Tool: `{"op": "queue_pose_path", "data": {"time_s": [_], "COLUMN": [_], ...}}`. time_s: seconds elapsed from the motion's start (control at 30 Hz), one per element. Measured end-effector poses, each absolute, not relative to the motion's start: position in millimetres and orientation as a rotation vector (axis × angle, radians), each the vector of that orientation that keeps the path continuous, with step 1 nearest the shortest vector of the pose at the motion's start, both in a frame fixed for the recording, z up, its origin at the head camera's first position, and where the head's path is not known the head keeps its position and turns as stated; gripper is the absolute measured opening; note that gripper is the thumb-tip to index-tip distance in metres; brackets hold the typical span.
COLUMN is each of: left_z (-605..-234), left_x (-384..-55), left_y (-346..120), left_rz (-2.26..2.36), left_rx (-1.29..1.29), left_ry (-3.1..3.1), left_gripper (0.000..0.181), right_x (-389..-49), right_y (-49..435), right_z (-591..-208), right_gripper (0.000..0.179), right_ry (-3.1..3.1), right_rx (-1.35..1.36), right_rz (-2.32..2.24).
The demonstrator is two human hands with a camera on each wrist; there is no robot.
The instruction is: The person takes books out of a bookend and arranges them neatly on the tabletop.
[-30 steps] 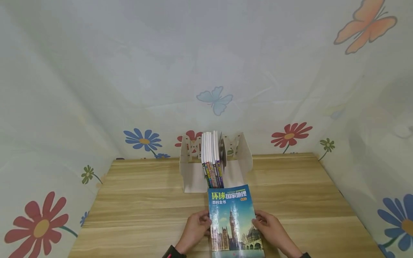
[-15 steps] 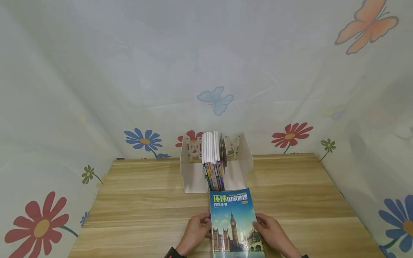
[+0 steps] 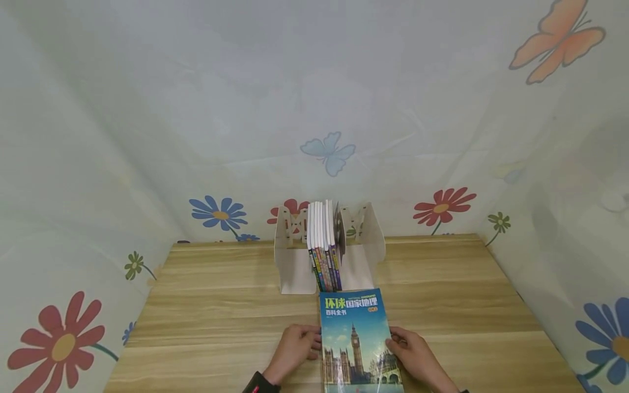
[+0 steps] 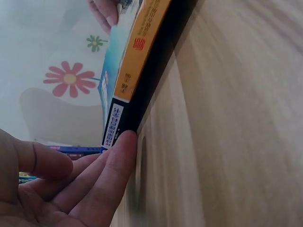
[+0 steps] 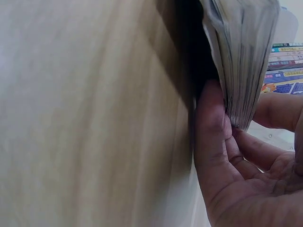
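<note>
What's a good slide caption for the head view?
Right hand gripping a blue-covered book, left hand at its opposite edge, before a rack of upright books.

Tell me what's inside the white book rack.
A tight row of slim books stands upright in the middle of the white book rack, spines facing the camera. In the head view, the clock-tower book hides the spines' lower ends; covers pressed between neighbours can't be seen.

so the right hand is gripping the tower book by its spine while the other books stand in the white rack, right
Not quite: the right hand grips the tower book on the side of its page edges, as the right wrist view shows, not by its spine. The other books do stand in the white rack.
</note>
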State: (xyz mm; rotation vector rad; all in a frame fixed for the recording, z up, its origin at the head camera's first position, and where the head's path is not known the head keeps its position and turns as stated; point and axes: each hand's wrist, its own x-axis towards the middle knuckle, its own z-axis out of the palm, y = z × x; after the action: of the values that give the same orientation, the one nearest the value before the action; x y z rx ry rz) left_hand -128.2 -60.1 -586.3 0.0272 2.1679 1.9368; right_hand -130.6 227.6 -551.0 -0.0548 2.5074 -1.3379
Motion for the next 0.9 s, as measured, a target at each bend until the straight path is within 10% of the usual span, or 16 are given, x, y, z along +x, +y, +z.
{"op": "queue_pose_path", "data": {"time_s": [0.47, 0.9], "left_z": [-581.8, -560.9], "left_x": [-129.1, -125.5], "left_y": [-73.6, -79.5], "left_rz": [1.880, 1.646], "left_rx": [0.020, 0.210], "left_ry": [2.265, 2.706], "left_gripper": [0.027, 0.028], "right_x": [-127.0, -123.0], "right_y": [229.7, 219.6], "right_z": [-548.4, -533.4], "right_gripper": [0.023, 0.048], "right_ry": [2.826, 3.004], "right_rx": [-0.141, -0.295], "right_rz": [-1.204, -1.173]}}
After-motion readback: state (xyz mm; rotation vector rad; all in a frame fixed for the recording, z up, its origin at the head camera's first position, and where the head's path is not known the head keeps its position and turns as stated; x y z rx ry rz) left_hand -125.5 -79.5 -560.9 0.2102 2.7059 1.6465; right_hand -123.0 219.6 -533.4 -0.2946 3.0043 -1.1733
